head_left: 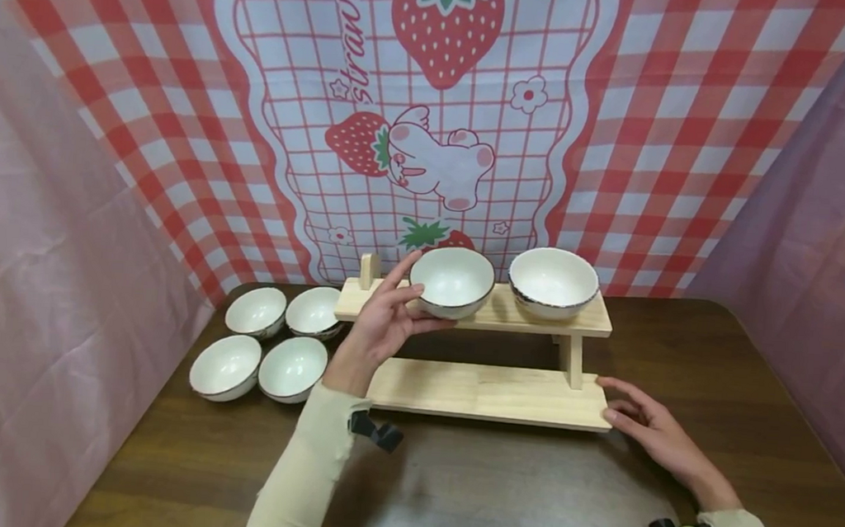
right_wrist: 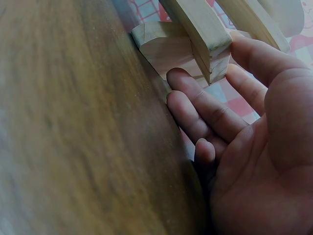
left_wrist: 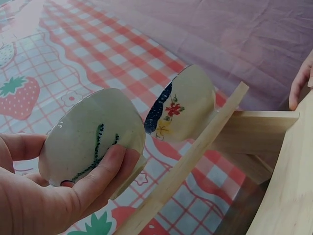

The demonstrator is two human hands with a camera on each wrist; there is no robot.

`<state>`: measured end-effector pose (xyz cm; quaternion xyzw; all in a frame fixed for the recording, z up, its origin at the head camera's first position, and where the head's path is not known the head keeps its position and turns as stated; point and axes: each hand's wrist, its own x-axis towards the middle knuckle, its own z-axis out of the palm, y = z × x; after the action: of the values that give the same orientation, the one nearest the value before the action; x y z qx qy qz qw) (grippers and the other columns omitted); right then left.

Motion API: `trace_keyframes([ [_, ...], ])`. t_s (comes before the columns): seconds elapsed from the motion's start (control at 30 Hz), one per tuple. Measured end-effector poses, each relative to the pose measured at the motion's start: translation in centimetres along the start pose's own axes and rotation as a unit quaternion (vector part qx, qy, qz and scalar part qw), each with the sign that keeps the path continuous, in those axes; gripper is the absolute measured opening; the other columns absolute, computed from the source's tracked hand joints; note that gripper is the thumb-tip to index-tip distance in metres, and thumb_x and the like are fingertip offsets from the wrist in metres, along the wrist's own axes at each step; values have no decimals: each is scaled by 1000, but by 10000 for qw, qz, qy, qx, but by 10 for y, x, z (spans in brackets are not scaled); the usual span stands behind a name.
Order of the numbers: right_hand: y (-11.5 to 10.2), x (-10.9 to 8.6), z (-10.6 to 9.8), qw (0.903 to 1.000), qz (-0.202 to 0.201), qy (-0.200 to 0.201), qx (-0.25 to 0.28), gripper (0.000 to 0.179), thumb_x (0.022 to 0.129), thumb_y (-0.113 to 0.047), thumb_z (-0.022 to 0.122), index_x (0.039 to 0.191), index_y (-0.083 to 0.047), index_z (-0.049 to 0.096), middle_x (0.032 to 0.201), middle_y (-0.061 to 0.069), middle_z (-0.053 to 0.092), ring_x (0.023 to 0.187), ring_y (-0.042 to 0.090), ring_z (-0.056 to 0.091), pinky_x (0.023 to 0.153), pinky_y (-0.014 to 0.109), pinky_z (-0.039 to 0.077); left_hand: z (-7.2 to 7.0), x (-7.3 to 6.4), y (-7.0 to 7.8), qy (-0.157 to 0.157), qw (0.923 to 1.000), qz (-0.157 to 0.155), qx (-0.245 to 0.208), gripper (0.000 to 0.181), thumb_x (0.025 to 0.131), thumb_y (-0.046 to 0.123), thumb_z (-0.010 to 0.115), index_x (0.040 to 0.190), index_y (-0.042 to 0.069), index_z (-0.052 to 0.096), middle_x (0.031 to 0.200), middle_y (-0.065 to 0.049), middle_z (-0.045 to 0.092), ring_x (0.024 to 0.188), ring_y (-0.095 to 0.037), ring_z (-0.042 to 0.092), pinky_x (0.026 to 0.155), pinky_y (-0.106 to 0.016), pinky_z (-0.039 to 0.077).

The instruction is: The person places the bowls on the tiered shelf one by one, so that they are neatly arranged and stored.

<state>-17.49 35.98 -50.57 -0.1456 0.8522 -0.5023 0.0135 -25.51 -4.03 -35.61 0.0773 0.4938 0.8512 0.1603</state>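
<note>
My left hand point(head_left: 386, 320) holds a white bowl point(head_left: 455, 276) with a thin dark rim, thumb at the near side and fingers around it, over the upper board of a two-tier wooden shelf point(head_left: 487, 391). In the left wrist view, a green dotted pattern marks the outside of this bowl point(left_wrist: 85, 132), which is tilted. A second bowl point(head_left: 554, 278) sits on the right part of the upper board; red and yellow flowers show on its side. My right hand point(head_left: 654, 429) grips the right end of the lower board between thumb and fingers.
Left of the shelf, several white bowls point(head_left: 226, 366) stand close together on the brown wooden table point(head_left: 478, 499). Behind the shelf hangs a red checked strawberry cloth point(head_left: 643, 148). Pink curtains point(head_left: 56, 284) flank both sides. A wooden peg point(head_left: 367, 270) rises at the upper board's left end.
</note>
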Motion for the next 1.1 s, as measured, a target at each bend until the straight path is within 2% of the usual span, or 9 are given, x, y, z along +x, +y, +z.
trace_keyframes([
  [0.73, 1, 1, 0, 10000, 52, -41, 49, 47, 103, -17, 54, 147, -2, 43, 125, -41, 46, 103, -13, 58, 80, 13, 52, 6, 21, -12, 102, 9994, -61, -323, 66, 102, 3, 43, 160, 27, 23, 167, -15, 5, 143, -57, 29, 112, -72, 31],
  [1.1, 1, 0, 0, 10000, 42, -53, 66, 47, 103, -16, 54, 147, -1, 43, 123, -39, 49, 102, -12, 59, 80, 13, 51, 6, 29, -18, 288, 9986, -134, -429, 67, 101, 2, 45, 159, 28, 25, 166, -16, 6, 142, -58, 28, 112, -72, 33],
])
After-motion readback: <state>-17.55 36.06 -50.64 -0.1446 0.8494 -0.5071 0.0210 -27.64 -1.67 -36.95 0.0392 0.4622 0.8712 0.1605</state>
